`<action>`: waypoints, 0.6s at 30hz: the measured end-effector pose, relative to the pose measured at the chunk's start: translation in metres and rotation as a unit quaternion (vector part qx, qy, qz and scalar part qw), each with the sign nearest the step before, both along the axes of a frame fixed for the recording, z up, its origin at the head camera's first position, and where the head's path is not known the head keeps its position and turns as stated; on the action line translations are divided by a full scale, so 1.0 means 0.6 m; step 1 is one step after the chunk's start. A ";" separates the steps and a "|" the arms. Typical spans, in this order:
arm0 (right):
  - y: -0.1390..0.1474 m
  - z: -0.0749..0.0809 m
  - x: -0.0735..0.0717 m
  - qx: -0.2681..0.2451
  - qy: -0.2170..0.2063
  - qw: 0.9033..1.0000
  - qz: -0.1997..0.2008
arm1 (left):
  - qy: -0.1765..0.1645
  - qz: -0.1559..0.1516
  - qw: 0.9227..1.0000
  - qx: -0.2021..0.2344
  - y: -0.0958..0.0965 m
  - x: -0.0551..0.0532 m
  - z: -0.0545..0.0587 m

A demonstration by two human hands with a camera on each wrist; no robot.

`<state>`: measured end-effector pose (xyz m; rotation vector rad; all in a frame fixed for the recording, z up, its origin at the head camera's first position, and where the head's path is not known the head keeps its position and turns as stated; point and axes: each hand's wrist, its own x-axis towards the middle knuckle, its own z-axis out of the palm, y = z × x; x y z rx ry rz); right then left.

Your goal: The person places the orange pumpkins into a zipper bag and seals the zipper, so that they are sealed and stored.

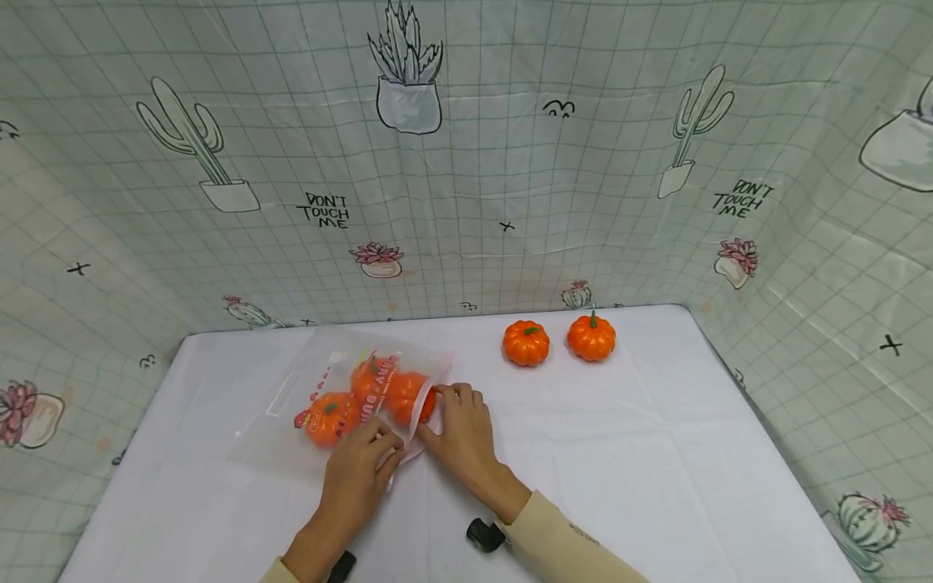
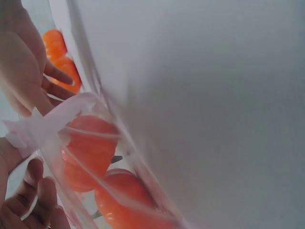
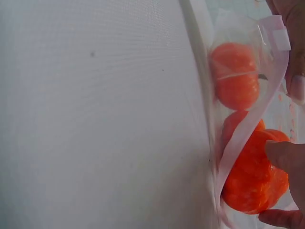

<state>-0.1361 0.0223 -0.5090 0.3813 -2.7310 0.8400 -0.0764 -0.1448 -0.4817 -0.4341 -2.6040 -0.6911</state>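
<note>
A clear zip bag [image 1: 280, 405] with red print lies on the table, its mouth towards the right. Two small toy pumpkins [image 1: 331, 419] [image 1: 368, 376] are inside it. A third pumpkin [image 1: 411, 398] sits at the mouth, also seen in the right wrist view as the large orange pumpkin [image 3: 255, 176]. My right hand [image 1: 466, 433] holds this one, thumb and fingers on either side of it. At the near side of the mouth, my left hand [image 1: 360, 465] pinches the pale bag rim [image 2: 50, 124] between thumb and finger.
Two more orange pumpkins [image 1: 526, 343] [image 1: 592, 337] stand near the back edge of the white-covered table [image 1: 619, 453], right of the bag. A patterned curtain [image 1: 466, 186] hangs behind and along both sides.
</note>
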 end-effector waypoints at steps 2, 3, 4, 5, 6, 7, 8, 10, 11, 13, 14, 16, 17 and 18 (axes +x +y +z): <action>-0.005 0.000 -0.003 0.003 -0.004 1.000 -0.004 | 0.012 -0.013 1.000 -0.004 -0.002 -0.001 -0.002; -0.009 0.000 -0.005 0.003 -0.007 1.000 -0.006 | 0.018 -0.020 1.000 -0.007 -0.003 -0.002 -0.003; -0.011 0.000 -0.006 0.005 -0.010 1.000 -0.009 | 0.023 -0.027 0.999 -0.011 -0.003 -0.002 -0.004; -0.014 0.000 -0.008 0.007 -0.013 1.000 -0.011 | 0.027 -0.032 0.999 -0.015 -0.003 -0.003 -0.005; -0.016 0.001 -0.008 0.008 -0.016 1.000 -0.014 | 0.029 -0.035 0.999 -0.021 -0.003 -0.003 -0.006; -0.017 0.001 -0.009 0.010 -0.019 1.000 -0.016 | 0.031 -0.036 0.998 -0.028 -0.003 -0.003 -0.007; -0.017 0.002 -0.009 0.009 -0.021 1.000 -0.018 | 0.030 -0.036 0.998 -0.034 -0.003 -0.003 -0.007; -0.013 0.002 -0.006 0.007 -0.026 0.999 -0.020 | 0.022 -0.030 0.998 -0.045 -0.003 -0.002 -0.007; -0.010 0.003 -0.004 0.005 -0.030 0.999 -0.021 | 0.015 -0.026 0.998 -0.048 -0.003 -0.002 -0.006; 0.001 0.004 0.000 -0.001 -0.036 0.999 -0.022 | -0.003 -0.015 0.998 -0.058 -0.002 -0.001 -0.004; 0.008 0.004 0.003 -0.004 -0.039 0.999 -0.021 | -0.012 -0.008 0.998 -0.061 -0.001 -0.001 -0.003; 0.023 0.005 0.006 -0.008 -0.042 0.999 -0.021 | -0.020 0.003 0.998 -0.061 0.000 0.000 -0.001; 0.031 0.005 0.007 -0.011 -0.039 0.999 -0.021 | -0.019 0.007 0.998 -0.059 0.000 0.000 0.000; 0.039 0.005 0.008 -0.012 -0.037 0.999 -0.022 | -0.020 0.013 0.998 -0.057 0.001 0.001 0.002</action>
